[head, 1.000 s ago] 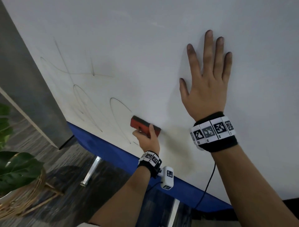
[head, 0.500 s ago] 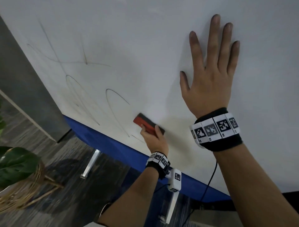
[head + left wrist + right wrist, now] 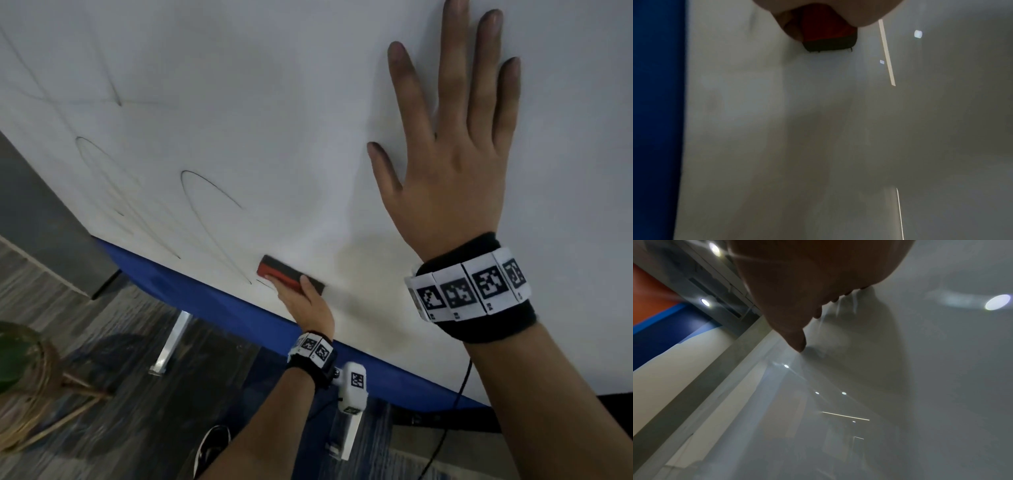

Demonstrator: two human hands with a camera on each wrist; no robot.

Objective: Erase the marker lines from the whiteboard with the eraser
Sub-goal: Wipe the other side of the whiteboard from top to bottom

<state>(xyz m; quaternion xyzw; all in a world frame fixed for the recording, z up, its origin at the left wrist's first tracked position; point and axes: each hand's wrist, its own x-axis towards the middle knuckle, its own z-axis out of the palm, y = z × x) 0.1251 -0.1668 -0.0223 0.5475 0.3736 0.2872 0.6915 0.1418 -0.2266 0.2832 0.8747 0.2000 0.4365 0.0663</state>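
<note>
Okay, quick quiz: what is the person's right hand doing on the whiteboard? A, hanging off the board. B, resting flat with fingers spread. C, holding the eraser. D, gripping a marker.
B: the right hand lies flat on the whiteboard with straight, spread fingers, while the left hand grips the eraser near the lower edge.

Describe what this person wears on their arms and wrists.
Both forearms are bare. The right hand and left hand each have a black wristband ringed with white square-coded tags. A white camera block hangs under the left wrist; a thin black cable trails below the right.
</note>
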